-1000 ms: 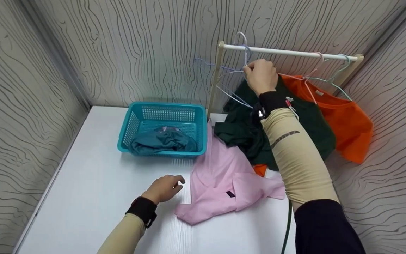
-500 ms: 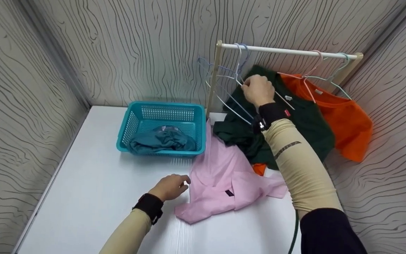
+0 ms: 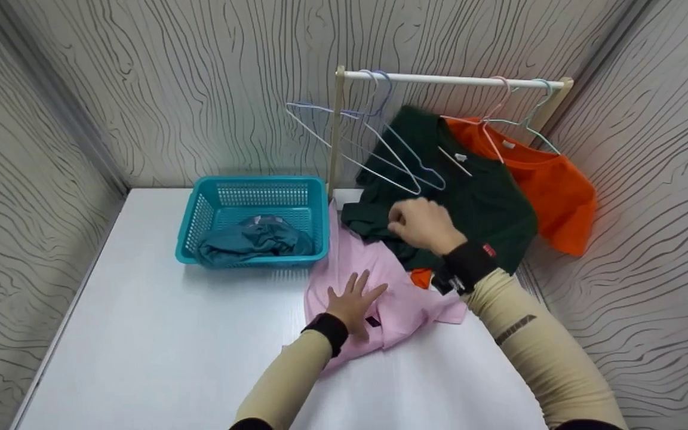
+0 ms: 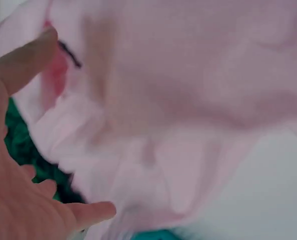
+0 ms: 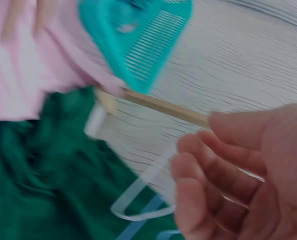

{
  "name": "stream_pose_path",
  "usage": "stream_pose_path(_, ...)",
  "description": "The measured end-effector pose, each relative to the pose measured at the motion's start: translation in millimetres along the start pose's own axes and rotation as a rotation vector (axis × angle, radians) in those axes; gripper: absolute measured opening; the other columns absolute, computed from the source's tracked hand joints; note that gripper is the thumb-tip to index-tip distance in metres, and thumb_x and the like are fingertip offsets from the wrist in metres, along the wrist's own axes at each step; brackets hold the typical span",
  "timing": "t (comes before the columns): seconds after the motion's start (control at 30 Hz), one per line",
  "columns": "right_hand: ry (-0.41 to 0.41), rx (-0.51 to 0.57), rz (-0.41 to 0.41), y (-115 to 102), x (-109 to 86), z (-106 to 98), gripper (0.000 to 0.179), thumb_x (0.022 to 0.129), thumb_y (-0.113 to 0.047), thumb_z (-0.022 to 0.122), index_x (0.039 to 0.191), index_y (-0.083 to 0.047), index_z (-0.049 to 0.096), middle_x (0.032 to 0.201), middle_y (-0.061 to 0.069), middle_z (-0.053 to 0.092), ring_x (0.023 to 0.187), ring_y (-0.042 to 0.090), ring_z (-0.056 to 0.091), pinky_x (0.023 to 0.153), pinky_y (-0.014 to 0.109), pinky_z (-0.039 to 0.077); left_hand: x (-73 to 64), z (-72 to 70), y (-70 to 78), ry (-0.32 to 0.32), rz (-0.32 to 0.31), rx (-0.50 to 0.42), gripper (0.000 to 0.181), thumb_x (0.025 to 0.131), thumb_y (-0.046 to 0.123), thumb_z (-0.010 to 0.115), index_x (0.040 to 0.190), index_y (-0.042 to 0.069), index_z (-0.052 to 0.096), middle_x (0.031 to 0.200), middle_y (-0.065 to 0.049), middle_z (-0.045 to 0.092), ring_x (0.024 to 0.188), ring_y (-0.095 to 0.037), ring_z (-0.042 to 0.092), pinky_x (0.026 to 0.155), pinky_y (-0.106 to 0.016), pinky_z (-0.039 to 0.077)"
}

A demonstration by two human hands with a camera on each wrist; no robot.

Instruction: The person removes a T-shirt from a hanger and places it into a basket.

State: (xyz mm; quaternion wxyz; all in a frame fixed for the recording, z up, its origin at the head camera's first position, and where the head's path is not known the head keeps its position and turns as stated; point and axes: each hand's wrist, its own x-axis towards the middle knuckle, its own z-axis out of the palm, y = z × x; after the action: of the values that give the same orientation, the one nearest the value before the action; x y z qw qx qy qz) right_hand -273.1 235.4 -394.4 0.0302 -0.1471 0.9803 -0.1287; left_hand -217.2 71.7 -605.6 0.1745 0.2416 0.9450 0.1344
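Note:
A pink garment [image 3: 407, 316] with a small dark label lies spread on the white table. Over it my left hand [image 3: 353, 304] is stretched out with fingers spread; whether it touches the cloth cannot be told. My right hand [image 3: 424, 224] is in the air in front of the dark green shirt [image 3: 475, 203], its fingers loosely curled and holding nothing, as the right wrist view confirms. Behind that hand, a white hanger [image 3: 308, 126] and a blue hanger [image 3: 389, 89] hang bare at the left of the rack's white rail [image 3: 439, 78].
Left of the rack stands a teal basket [image 3: 186, 260] with a crumpled teal garment [image 3: 254, 239] inside. An orange shirt [image 3: 568, 200] hangs at the rack's right end, beside pink [image 3: 493, 143] and mint [image 3: 544, 137] hangers. Patterned walls close off the back and sides.
My right hand has hooked the white hanger over the rail, let go of it and come down toward me. The left hand has moved right, over the pink garment, with fingers spreading. The view has shifted.

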Motion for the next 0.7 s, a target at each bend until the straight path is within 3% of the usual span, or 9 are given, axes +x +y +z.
stream_pose_path(0.1,-0.120,0.009,0.031,14.0,-16.4,27.5,0.024,0.092,-0.029,0.065,0.109,-0.012,0.071,0.103,0.009,0.069,0.087,0.023,0.062,0.079,0.043,0.053,11.5,23.8,8.4,-0.024,-0.031,0.077,0.119,0.063,0.035,0.090,0.148,0.058,0.010,0.166,0.000,-0.001,0.152,-0.033,0.011,0.101,-0.076,0.028)
stream_pose_path(0.17,-0.188,0.021,0.077,24.7,-25.4,43.1,0.024,0.092,-0.029,0.065,0.108,-0.012,0.071,0.102,0.008,0.069,0.084,0.022,0.061,0.077,0.041,0.053,11.6,33.1,12.3,-0.058,-0.040,0.115,0.114,0.066,0.032,0.089,0.146,0.060,0.014,0.166,0.002,0.004,0.151,-0.033,0.015,0.099,-0.076,0.032)
stream_pose_path(0.3,-0.287,0.073,0.157,39.4,-36.1,66.9,0.024,0.092,-0.029,0.065,0.108,-0.012,0.072,0.097,0.008,0.068,0.070,0.018,0.060,0.062,0.033,0.053,1.3,38.7,15.2,-0.068,-0.005,0.188,0.085,0.077,0.023,0.080,0.142,0.056,0.036,0.159,0.000,0.032,0.142,-0.036,0.036,0.094,-0.068,0.044)
stream_pose_path(0.4,-0.306,0.097,0.183,48.7,-39.3,74.9,0.022,0.092,-0.028,0.065,0.106,-0.012,0.072,0.095,0.008,0.067,0.061,0.017,0.059,0.054,0.030,0.051,-2.3,37.7,16.4,-0.006,0.065,0.216,0.051,0.085,0.018,0.073,0.129,0.039,0.056,0.135,-0.001,0.054,0.117,-0.031,0.053,0.086,-0.053,0.054)
stream_pose_path(0.53,-0.306,0.114,0.198,58.1,-41.2,78.0,0.018,0.091,-0.026,0.065,0.102,-0.013,0.072,0.092,0.007,0.065,0.059,0.017,0.060,0.051,0.030,0.052,-7.2,36.7,9.6,0.048,0.175,0.153,0.017,0.084,0.008,0.069,0.095,0.021,0.067,0.095,0.000,0.058,0.079,-0.020,0.052,0.070,-0.031,0.050)
stream_pose_path(0.6,-0.314,0.136,0.208,61.5,-41.9,78.6,0.018,0.092,-0.025,0.065,0.102,-0.012,0.072,0.091,0.008,0.065,0.063,0.017,0.061,0.052,0.030,0.053,-11.8,35.9,2.8,0.024,0.213,0.080,0.015,0.081,0.002,0.068,0.081,0.017,0.067,0.081,0.002,0.056,0.070,-0.017,0.049,0.065,-0.026,0.044)
stream_pose_path(0.7,-0.338,0.173,0.240,66.9,-43.1,80.6,0.021,0.093,-0.025,0.063,0.106,-0.010,0.071,0.092,0.008,0.064,0.069,0.018,0.061,0.056,0.031,0.055,-22.2,24.9,-5.0,-0.065,0.222,-0.019,0.020,0.075,-0.003,0.067,0.073,0.016,0.067,0.072,0.003,0.056,0.067,-0.013,0.047,0.065,-0.023,0.040)
